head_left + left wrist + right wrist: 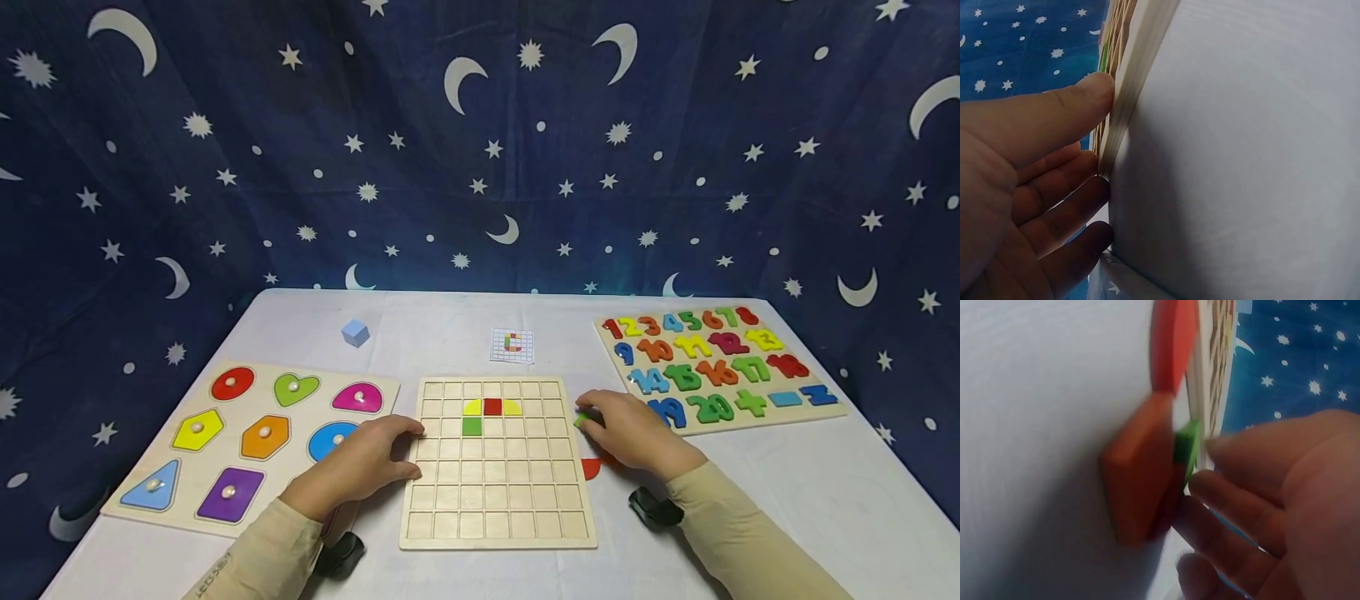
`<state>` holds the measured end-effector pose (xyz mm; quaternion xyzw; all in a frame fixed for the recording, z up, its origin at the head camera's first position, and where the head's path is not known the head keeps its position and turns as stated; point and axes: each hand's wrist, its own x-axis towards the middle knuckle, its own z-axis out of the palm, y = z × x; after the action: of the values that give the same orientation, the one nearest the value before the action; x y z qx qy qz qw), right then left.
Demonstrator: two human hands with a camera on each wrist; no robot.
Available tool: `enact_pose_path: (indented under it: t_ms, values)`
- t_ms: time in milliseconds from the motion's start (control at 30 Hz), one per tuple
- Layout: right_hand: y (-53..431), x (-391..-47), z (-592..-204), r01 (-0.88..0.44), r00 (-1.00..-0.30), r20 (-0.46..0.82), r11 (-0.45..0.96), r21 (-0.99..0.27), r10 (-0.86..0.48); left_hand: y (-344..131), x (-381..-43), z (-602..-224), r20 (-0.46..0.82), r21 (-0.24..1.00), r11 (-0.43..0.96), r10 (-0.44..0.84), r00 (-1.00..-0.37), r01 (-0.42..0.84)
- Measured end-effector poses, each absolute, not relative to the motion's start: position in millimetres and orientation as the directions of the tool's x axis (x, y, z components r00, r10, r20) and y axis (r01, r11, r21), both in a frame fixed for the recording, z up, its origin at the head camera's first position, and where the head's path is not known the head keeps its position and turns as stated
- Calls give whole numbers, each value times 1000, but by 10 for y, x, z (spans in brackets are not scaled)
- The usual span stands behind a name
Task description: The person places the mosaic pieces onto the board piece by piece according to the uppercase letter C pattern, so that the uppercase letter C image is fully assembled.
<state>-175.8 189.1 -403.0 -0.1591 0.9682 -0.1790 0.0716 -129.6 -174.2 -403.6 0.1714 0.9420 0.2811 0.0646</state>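
Note:
A wooden grid board [495,500] lies before me, bearing a red square [492,407] between two yellow curved pieces [512,407] and a green square [472,427] under the left one. My left hand [360,462] touches the board's left edge with thumb and fingertips, fingers loosely extended. Off the board's right edge, my right hand [630,433] pinches a small green piece [1188,447] between thumb and fingers. Close to those fingers are an orange block [1138,469] and a dark red piece [1166,512]. A red rounded piece [592,469] lies beside the board.
On the left is a shape puzzle [292,392] with knobbed pieces; on the right, a number puzzle [813,417]. Behind the grid board lie a pattern card [512,345] and a blue cube [356,333]. A starry curtain [420,125] hangs behind the white table [442,325].

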Motion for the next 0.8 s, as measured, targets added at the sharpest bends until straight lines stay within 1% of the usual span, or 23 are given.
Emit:
enact_pose_path:
  t_ms: [200,367,800]
  values:
    - [1960,-1753,-3989,-290,-928,-100,864,-413,-359,-1749,-1303,-4037,-20,551,780,368,-930,297]
    - [1976,-1740,-3968,-274,-928,-115,858,-435,-355,-1753,-1311,-4037,-13,550,777,374,-927,306]
    - [1954,-1775,-4002,-250,-933,-131,867,-431,-334,-1745,-1308,-4042,-19,552,780,365,-931,295]
